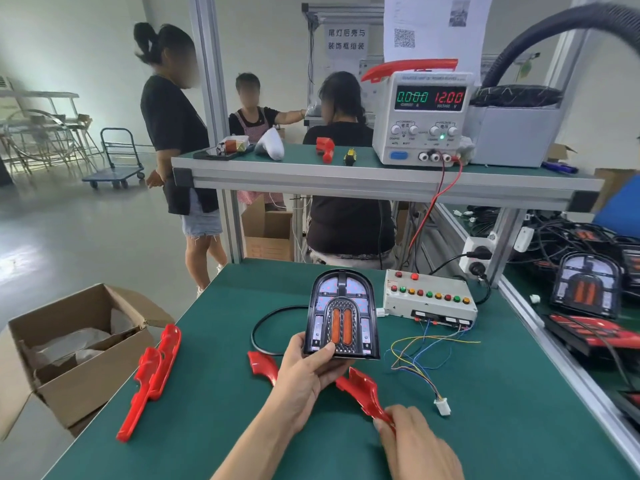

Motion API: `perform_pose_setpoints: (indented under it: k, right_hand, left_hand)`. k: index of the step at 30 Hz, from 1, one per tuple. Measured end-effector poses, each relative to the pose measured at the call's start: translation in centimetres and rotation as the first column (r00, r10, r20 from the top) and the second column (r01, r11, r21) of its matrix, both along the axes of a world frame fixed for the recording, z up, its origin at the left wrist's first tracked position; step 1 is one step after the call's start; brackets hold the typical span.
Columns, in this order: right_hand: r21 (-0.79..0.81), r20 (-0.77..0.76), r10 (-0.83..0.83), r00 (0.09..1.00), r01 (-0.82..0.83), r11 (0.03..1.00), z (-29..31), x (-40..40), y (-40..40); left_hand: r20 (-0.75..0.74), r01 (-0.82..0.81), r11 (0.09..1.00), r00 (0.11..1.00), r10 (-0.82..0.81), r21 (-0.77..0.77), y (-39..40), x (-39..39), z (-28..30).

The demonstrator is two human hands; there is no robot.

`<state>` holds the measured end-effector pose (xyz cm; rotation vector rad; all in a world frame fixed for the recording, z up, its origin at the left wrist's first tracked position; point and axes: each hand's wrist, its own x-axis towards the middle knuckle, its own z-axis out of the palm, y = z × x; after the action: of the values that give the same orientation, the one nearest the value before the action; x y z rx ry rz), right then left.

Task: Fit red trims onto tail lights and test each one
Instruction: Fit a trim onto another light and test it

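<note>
My left hand point(306, 370) grips the bottom edge of an arch-shaped tail light point(341, 315) and holds it upright above the green table, orange lenses facing me. My right hand point(412, 441) pinches the near end of a red trim point(365, 391) that lies on the mat just below the light. Another red trim piece point(262, 367) lies partly behind my left hand. Two more red trims point(152, 375) lie stacked at the table's left edge. The light's black cable point(263, 320) loops toward the test box point(429, 299).
A power supply point(420, 116) reading 12.00 V stands on the upper shelf, leads running down. Loose coloured wires with a white plug point(442, 407) lie right of my hands. An open cardboard box point(74, 348) sits left of the table. More tail lights point(585, 285) fill the right bench. Three people stand or sit behind.
</note>
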<state>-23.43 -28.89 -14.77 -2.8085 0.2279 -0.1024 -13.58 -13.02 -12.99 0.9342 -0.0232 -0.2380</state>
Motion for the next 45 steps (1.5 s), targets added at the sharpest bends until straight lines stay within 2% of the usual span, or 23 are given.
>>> perform_pose_setpoints:
  k: [2, 4, 6, 9, 11, 13, 14, 15, 16, 17, 19, 20, 22, 27, 30, 33, 36, 41, 45]
  right_hand:
    - [-0.123, -0.022, -0.019, 1.000, 0.016, 0.992, 0.8, -0.9, 0.2]
    - [-0.154, 0.136, 0.036, 0.990, -0.015, 0.988, 0.5, -1.3, -0.2]
    - [-0.180, 0.355, 0.034, 0.934, 0.033, 0.983, 0.6, -1.7, -0.5]
    - [-0.221, 0.499, 0.068, 0.864, 0.051, 0.974, 0.0, -2.0, -1.1]
    - [-0.095, 0.473, 0.123, 0.873, -0.088, 0.992, -0.7, -2.3, -2.1]
    - [0.030, 0.385, 0.221, 0.896, -0.252, 0.967, -0.6, -2.4, -3.1]
    - [0.169, 0.322, 0.217, 0.921, -0.281, 0.944, -0.6, -2.2, -3.3]
    - [0.348, 0.272, 0.145, 0.951, -0.238, 0.907, -1.2, -1.7, -3.1]
    - [0.570, 0.245, 0.048, 0.968, -0.184, 0.801, -1.3, -1.5, -2.6]
    - [0.690, 0.281, -0.085, 0.956, -0.139, 0.710, -1.7, -1.6, -2.6]
    - [0.775, 0.413, -0.335, 0.847, -0.134, 0.618, -1.4, -1.2, -2.3]
    - [0.812, 0.427, -0.388, 0.817, -0.158, 0.561, -1.2, -1.0, -2.1]
    - [0.881, 0.394, -0.441, 0.806, -0.195, 0.431, -0.6, 0.6, -2.5]
    - [0.969, 0.236, -0.495, 0.836, -0.166, 0.182, 0.4, 5.6, -3.3]
    - [0.942, 0.285, -0.483, 0.828, -0.148, 0.303, 0.4, 7.2, -3.5]
    - [0.883, 0.364, -0.510, 0.779, -0.114, 0.456, 0.1, 8.2, -3.7]
    - [0.833, 0.389, -0.551, 0.738, -0.028, 0.552, -0.1, 8.7, -3.3]
    - [0.648, 0.576, -0.558, 0.597, 0.084, 0.757, -0.8, 8.3, -2.0]
    - [0.556, 0.644, -0.505, 0.574, 0.101, 0.825, -0.7, 8.2, -1.2]
  left_hand:
    - [0.002, -0.006, 1.000, 1.000, 0.006, -0.007, -0.2, -0.1, -0.2]
    - [0.004, -0.013, 1.000, 1.000, 0.013, -0.017, -0.2, -0.2, -0.2]
    - [0.007, -0.019, 1.000, 1.000, 0.019, -0.014, -0.3, -0.2, -0.2]
    - [0.011, -0.017, 1.000, 1.000, 0.018, -0.009, -0.4, -0.1, -0.2]
    - [0.012, -0.016, 1.000, 1.000, 0.016, 0.002, -0.5, 0.0, -0.2]
    - [0.002, -0.016, 1.000, 1.000, 0.016, 0.024, -0.7, 0.2, -0.3]
    - [-0.004, -0.018, 0.999, 1.000, 0.018, 0.037, -0.8, 0.3, -0.4]
    - [-0.007, -0.016, 0.999, 1.000, 0.016, 0.050, -0.9, 0.3, -0.6]
    - [-0.006, -0.008, 0.998, 1.000, 0.009, 0.062, -1.1, 0.3, -0.8]
    - [-0.003, 0.003, 0.997, 1.000, -0.003, 0.075, -1.3, 0.3, -1.0]
    - [0.003, 0.026, 0.994, 1.000, -0.026, 0.105, -1.6, 0.2, -1.4]
    - [0.006, 0.035, 0.993, 0.999, -0.036, 0.116, -1.7, 0.1, -1.6]
    - [0.015, 0.048, 0.989, 0.999, -0.051, 0.138, -1.9, -0.1, -2.1]
    - [0.054, 0.054, 0.974, 0.996, -0.068, 0.219, -2.3, -0.5, -3.4]
    - [0.084, 0.040, 0.964, 0.994, -0.064, 0.263, -2.7, -0.6, -4.1]
    - [0.116, 0.016, 0.952, 0.992, -0.054, 0.305, -3.1, -0.7, -4.7]
    - [0.147, -0.013, 0.939, 0.988, -0.041, 0.345, -3.4, -0.7, -5.4]
    - [0.197, -0.058, 0.901, 0.980, -0.031, 0.430, -3.7, -0.7, -6.0]
    - [0.246, -0.112, 0.850, 0.969, -0.021, 0.515, -3.6, -1.0, -6.5]
